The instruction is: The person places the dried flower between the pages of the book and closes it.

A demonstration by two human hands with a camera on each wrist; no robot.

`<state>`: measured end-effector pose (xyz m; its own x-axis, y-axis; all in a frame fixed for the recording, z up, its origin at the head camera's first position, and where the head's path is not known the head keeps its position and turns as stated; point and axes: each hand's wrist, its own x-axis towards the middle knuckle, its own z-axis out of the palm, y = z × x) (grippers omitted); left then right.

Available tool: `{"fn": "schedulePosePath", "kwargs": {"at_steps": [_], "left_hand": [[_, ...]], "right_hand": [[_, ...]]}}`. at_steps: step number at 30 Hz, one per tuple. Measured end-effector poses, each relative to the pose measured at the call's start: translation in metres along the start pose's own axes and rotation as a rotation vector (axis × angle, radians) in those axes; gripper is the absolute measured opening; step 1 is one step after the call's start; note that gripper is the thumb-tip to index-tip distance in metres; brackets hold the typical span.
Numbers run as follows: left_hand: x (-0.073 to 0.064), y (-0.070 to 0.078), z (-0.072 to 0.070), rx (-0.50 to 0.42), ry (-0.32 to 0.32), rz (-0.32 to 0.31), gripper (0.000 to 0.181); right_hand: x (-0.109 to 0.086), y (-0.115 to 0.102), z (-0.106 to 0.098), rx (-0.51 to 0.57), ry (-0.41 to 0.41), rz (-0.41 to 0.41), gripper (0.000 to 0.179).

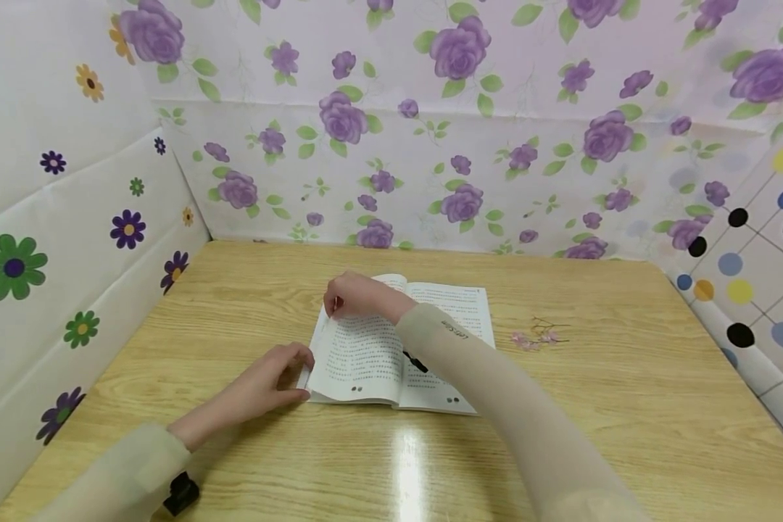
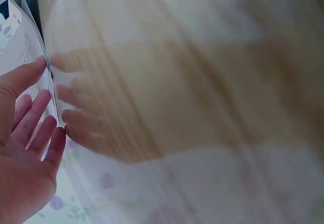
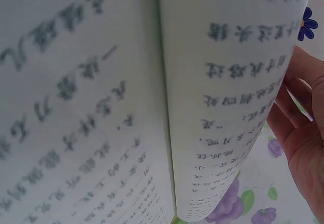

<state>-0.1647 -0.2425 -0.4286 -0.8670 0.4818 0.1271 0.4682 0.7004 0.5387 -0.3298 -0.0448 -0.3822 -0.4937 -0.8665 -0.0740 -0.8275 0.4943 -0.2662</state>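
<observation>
An open book [image 1: 446, 391] with printed text lies on the wooden table, its left page [image 1: 365, 355] slightly bowed. My right hand [image 1: 362, 296] reaches across it and pinches the left page's outer edge near the top. In the right wrist view, that page [image 3: 228, 102] curves up towards the thumb and fingers of the right hand [image 3: 306, 123]; their exact contact is partly hidden. At the book's lower left edge is my left hand [image 1: 277, 373], thumb and fingers apart. The left wrist view has the left hand [image 2: 30, 143] touching the edge with its fingertips, fingers loosely extended.
A small sprig with pink flowers [image 1: 535, 339] lies right of the book on the table [image 1: 626, 362]. Behind rises a sheet with purple roses [image 1: 460, 47]. Patterned sheets line the left [image 1: 72, 181] and right [image 1: 757, 275] sides.
</observation>
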Motion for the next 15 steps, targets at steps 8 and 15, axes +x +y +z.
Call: {"fn": "schedulePosePath", "kwargs": {"at_steps": [8, 15], "left_hand": [[0.0026, 0.0009, -0.0022, 0.009, -0.032, -0.001, 0.068], [0.0034, 0.0033, -0.0070, 0.094, -0.073, 0.022, 0.054]], "right_hand": [[0.0008, -0.0050, 0.0033, -0.047, -0.011, 0.040, 0.009], [0.0057, -0.0085, 0.0080, -0.113, -0.021, 0.103, 0.017]]}}
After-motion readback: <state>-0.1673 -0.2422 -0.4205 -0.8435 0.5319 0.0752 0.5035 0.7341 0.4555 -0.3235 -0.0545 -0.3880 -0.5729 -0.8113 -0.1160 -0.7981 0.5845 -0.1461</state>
